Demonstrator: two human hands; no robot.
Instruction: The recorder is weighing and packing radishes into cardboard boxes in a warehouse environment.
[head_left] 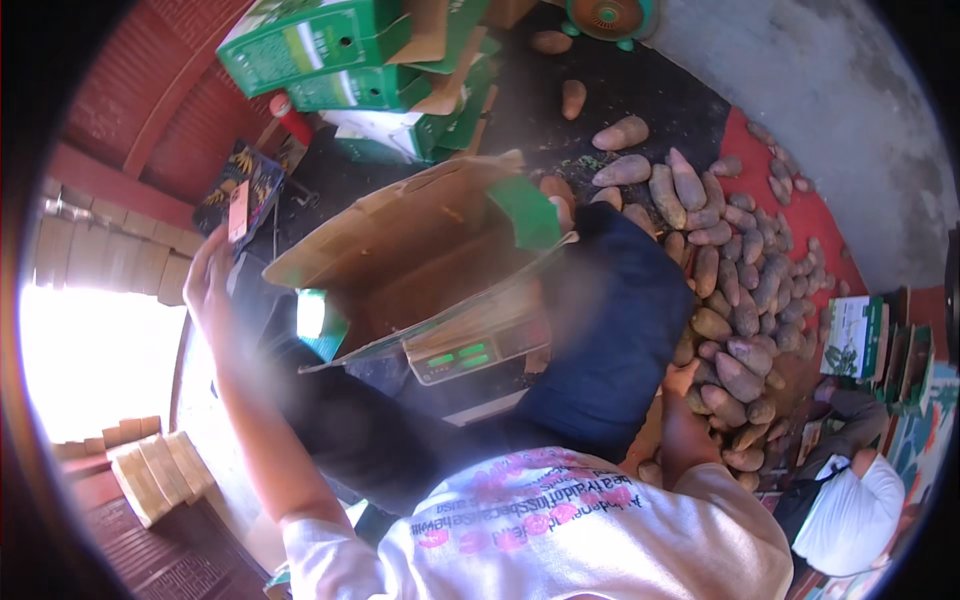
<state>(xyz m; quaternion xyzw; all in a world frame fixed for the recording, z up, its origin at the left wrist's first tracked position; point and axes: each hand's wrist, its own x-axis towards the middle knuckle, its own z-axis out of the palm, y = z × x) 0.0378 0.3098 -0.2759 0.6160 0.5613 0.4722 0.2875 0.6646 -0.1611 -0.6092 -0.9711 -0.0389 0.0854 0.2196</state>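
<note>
My left hand [207, 285] is raised at the left with its fingers stretched out. Its fingertips come close to a flat pink rectangular piece [238, 210]; whether they touch it is unclear. My right hand [681, 379] reaches down beside my right knee, at the near left edge of a heap of sweet potatoes [740, 375]. Its fingers are partly hidden, so I cannot make out a grip. Between my legs an open cardboard box [400, 255] sits tilted on a digital scale [470, 355] with lit green displays. The box's inner bottom is partly hidden.
Green cartons [320, 50] are stacked at the far left, with a red can [290, 118] beside them. A green-rimmed round appliance [610, 15] stands at the far edge. Another person [850, 510] sits at the lower right, near more upright cartons [855, 335]. Loose tubers [621, 133] lie on the black sheet.
</note>
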